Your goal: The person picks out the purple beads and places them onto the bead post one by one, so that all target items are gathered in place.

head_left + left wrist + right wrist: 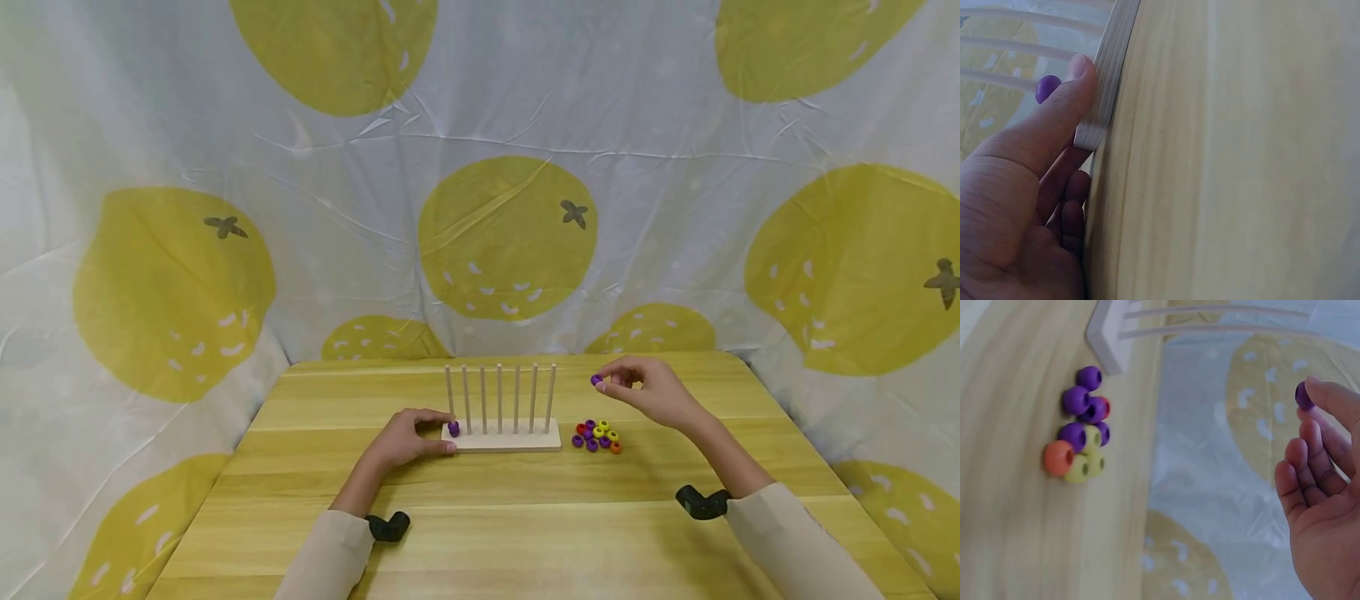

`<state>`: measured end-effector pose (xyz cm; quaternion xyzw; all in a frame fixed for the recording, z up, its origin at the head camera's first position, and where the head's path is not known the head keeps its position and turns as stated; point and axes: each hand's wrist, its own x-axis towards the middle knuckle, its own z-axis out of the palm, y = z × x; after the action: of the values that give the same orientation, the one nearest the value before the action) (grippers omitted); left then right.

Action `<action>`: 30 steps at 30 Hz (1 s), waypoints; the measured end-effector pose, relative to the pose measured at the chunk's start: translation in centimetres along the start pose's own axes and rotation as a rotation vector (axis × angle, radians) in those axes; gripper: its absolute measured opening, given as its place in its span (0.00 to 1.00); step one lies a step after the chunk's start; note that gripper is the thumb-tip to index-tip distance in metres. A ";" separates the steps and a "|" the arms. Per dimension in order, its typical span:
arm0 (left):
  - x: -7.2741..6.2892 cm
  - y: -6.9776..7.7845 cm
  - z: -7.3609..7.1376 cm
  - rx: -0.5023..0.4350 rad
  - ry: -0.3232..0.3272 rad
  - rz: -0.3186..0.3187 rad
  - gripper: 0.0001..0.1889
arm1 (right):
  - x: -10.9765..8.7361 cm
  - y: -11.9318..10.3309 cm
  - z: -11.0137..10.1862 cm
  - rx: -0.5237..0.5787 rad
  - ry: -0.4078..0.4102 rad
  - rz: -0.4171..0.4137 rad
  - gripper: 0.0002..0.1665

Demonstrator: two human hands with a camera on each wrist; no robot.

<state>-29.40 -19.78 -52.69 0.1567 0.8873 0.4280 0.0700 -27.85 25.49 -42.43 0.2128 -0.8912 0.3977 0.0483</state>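
My right hand (651, 392) pinches a purple bead (1302, 396) between thumb and index finger, raised above the table to the right of the wooden peg stand (506, 444). Thumb and fingers of my left hand (405, 437) grip the left end of the stand's flat base. On the leftmost peg sits purple beading (453, 429) at the bottom; whether it is one bead or two is hard to tell. The other upright pegs carry no beads. Right of the base lies a small pile of loose beads (592, 445), purple, yellow, red and orange.
The stand and the beads rest on a wood-grain table (480, 542). Behind the table hangs a pale curtain (660, 250) printed with big yellow fruit. Each wrist bears a small black device, the right one (702, 503) just at the sleeve.
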 end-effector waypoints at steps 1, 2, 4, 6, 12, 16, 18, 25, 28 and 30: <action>0.0 0.0 0.0 -0.002 0.002 0.003 0.29 | 0.2 -0.3 0.0 0.000 0.001 -0.004 0.13; 0.0 -0.1 0.0 -0.005 0.003 0.001 0.29 | 0.5 -0.6 0.0 0.001 0.001 -0.008 0.13; 0.0 -0.1 0.0 -0.006 0.004 0.005 0.29 | 0.9 -1.1 0.0 0.002 0.001 -0.012 0.14; 0.0 -0.2 0.0 -0.007 0.004 0.006 0.28 | 1.4 -1.8 0.1 0.006 -0.001 -0.020 0.14; -0.2 0.0 0.0 -0.007 0.003 0.003 0.29 | 2.7 -3.5 0.4 0.022 -0.004 -0.029 0.16; -0.1 0.1 0.1 -0.005 0.000 0.007 0.30 | 3.3 -4.3 0.5 0.018 0.005 -0.052 0.16; -0.1 0.2 0.1 -0.010 -0.001 0.006 0.29 | 3.6 -4.8 0.5 0.022 0.007 -0.061 0.16; 0.0 0.2 0.1 -0.015 0.000 0.006 0.28 | 4.4 -6.4 0.9 0.040 -0.002 -0.071 0.15; 0.1 0.2 0.0 -0.011 0.003 0.007 0.28 | 4.9 -6.9 1.3 0.049 -0.009 -0.087 0.15; 0.1 0.1 0.0 -0.010 0.004 0.008 0.28 | 5.1 -7.3 1.6 0.055 -0.015 -0.093 0.15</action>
<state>-29.47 -19.68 -52.60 0.1592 0.8847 0.4330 0.0670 -29.32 18.22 -37.20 0.2583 -0.8695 0.4176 0.0541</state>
